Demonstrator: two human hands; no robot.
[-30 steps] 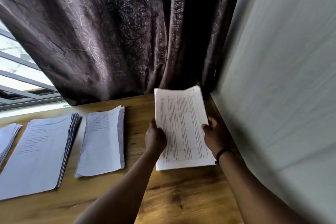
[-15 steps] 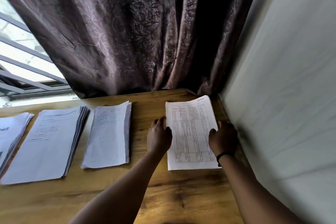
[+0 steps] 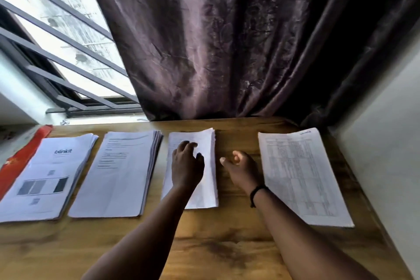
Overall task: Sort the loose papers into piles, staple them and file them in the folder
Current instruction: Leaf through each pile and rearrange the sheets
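Several paper piles lie in a row on the wooden table (image 3: 227,245). At the far right is the pile with printed tables (image 3: 302,177), lying flat and untouched. My left hand (image 3: 186,166) rests over the narrow handwritten pile (image 3: 204,179) in the middle, fingers spread. My right hand (image 3: 241,168) hovers just right of that pile, fingers loosely curled and apart, holding nothing. Left of these lie a thick text pile (image 3: 120,173) and a pile headed "blinkit" (image 3: 45,177). A red folder (image 3: 16,161) sticks out at the far left.
A dark purple curtain (image 3: 216,41) hangs behind the table's far edge. A window with bars (image 3: 63,41) is at the upper left. A pale wall (image 3: 386,143) borders the table on the right.
Both hands let go of the table-printed pile, now lying flat at the right, and moved left to the narrow middle pile. The view swung left, showing the blinkit pile and red folder.
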